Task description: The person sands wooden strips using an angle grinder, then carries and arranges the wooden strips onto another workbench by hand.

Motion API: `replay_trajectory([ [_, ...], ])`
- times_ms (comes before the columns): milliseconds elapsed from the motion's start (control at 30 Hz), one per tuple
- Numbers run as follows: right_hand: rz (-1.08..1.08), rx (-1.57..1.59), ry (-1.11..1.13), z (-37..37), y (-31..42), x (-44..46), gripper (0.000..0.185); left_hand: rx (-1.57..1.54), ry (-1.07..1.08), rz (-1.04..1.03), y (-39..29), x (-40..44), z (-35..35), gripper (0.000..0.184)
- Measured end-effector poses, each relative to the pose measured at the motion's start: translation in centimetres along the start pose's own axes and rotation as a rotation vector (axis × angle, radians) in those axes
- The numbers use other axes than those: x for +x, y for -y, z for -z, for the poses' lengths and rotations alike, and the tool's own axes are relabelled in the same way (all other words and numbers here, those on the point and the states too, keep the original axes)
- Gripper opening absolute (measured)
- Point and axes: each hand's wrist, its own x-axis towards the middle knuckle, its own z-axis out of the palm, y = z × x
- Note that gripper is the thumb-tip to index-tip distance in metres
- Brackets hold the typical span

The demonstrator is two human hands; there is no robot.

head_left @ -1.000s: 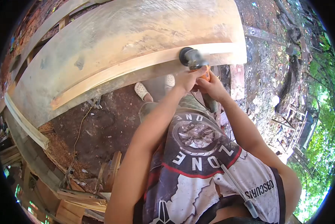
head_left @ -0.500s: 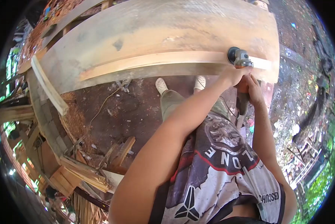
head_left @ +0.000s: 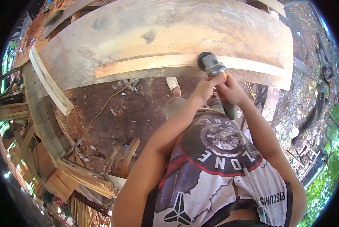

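1. Over the strip [head_left: 150, 65], right of its middle, is the grinder [head_left: 216, 68], its dark disc [head_left: 202, 60] at the wood; whether the two touch, I cannot tell.
2. Its grey head [head_left: 213, 63] looks like metal, so it is probably rigid and front-heavy; the orange body [head_left: 225, 75] seems the sensible place to hold, well away from the disc, which would be risky to touch if spinning.
3. Around that body the left hand [head_left: 208, 87] is closed, its thumb side toward the head.
4. Just beside it, the right hand [head_left: 232, 90] also grasps the body; some fingers of both hands are hidden.
5. The strip is long and narrow, likely light and a little springy, perhaps smooth enough to slide; its ends or edges would give the best hold.
6. Beneath lies the board [head_left: 169, 36], broad, likely stiff and heavy, better lifted by its edges.
7. Beyond its left end a pale beam [head_left: 50, 81] lies aslant; below, on dark ground [head_left: 109, 121], are a cord [head_left: 106, 104] and a shoe [head_left: 172, 84].
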Motion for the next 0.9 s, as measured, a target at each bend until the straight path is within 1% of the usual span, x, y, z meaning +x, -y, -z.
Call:
replay_trajectory([
  [33,-0.059,-0.012,0.062,-1.4,1.3,0.1,0.052,-0.055,-0.001,0.004,-0.3,-1.0,1.4,0.063],
  [67,-0.068,-0.020,0.054,-2.8,1.8,0.4,0.052,-0.064,0.008,0.007,-0.6,-2.0,2.7,0.063],
  [133,0.135,-0.152,0.055,-5.6,2.3,1.5,0.057,-0.092,-0.051,0.042,-2.1,-4.4,5.1,0.065],
  [167,0.131,-0.273,0.031,-6.7,2.6,2.1,0.061,-0.082,-0.077,0.037,-2.6,-5.4,6.3,0.063],
  [200,0.126,-0.278,0.043,-8.0,3.2,2.5,0.061,-0.093,-0.085,0.039,-2.6,-6.1,7.5,0.063],
  [267,0.146,-0.157,0.123,-10.2,4.6,3.0,0.064,-0.149,-0.074,-0.052,-2.6,-6.8,9.6,0.060],
  [300,0.188,-0.201,0.105,-11.3,4.1,3.9,0.065,-0.150,-0.078,-0.014,-2.8,-7.2,11.0,0.056],
  [333,0.184,-0.206,0.095,-12.4,4.5,4.5,0.065,-0.152,-0.066,-0.013,-3.2,-7.9,12.0,0.056],
  [400,0.143,-0.328,0.149,-14.5,5.4,5.4,0.067,-0.210,-0.103,-0.027,-3.9,-9.5,13.7,0.057],
  [433,0.137,-0.329,0.135,-15.7,6.2,5.6,0.067,-0.208,-0.088,-0.023,-4.3,-10.3,14.6,0.057],
  [500,0.218,-0.402,0.131,-17.7,7.8,5.9,0.054,-0.227,-0.178,-0.062,-4.7,-11.5,16.1,0.062],
  [533,0.210,-0.403,0.115,-18.2,8.8,6.0,0.054,-0.225,-0.161,-0.055,-5.1,-11.8,16.8,0.062],
  [600,0.166,-0.505,0.161,-18.5,10.5,5.9,0.059,-0.221,-0.180,-0.097,-5.7,-12.1,17.5,0.067],
  [667,0.124,-0.513,0.137,-18.1,9.8,6.3,0.061,-0.235,-0.152,-0.073,-5.8,-11.1,17.4,0.070],
  [733,0.131,-0.367,0.082,-16.9,8.2,6.3,0.063,-0.199,-0.112,-0.031,-6.1,-10.3,15.8,0.070],
  [767,0.119,-0.343,0.061,-15.7,8.1,5.3,0.071,-0.169,-0.113,0.003,-6.4,-10.1,14.7,0.069],
  [800,0.115,-0.343,0.061,-14.6,7.0,5.2,0.071,-0.171,-0.113,0.006,-6.1,-9.5,13.6,0.069],
  [867,0.147,-0.177,0.019,-12.7,4.1,5.1,0.064,-0.171,-0.066,0.024,-5.6,-7.8,11.8,0.061],
  [900,0.142,-0.171,0.021,-11.9,3.6,4.6,0.064,-0.173,-0.019,0.027,-5.0,-6.9,11.3,0.061],
])
